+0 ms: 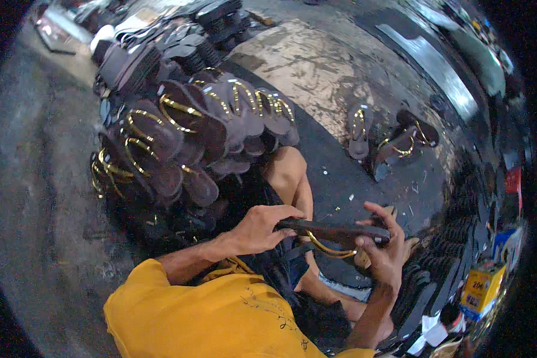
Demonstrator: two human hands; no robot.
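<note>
Between my two hands I hold a dark brown sandal (pixel 334 230) on its edge, its gold strap hanging toward me. My left hand (pixel 261 230) pinches one end, thumb below and fingers above. At the other end, my right hand (pixel 383 241) grips with the thumb and some fingers, while the index finger is raised. Beyond my right hand, on the dark mat, lie a single gold-strapped sandal (pixel 358 132) and a small group of sandals (pixel 400 145). Many finished-looking sandals (pixel 155 137) with gold straps are heaped to the left of my knee.
Stacks of dark soles (pixel 131 62) rise behind the sandal heap. A worn pale board (pixel 304 59) lies at the far side. Piled dark soles (pixel 444 256) fill the right, near a yellow and blue tin (pixel 482 289). Small scraps are scattered on the dark mat (pixel 334 173).
</note>
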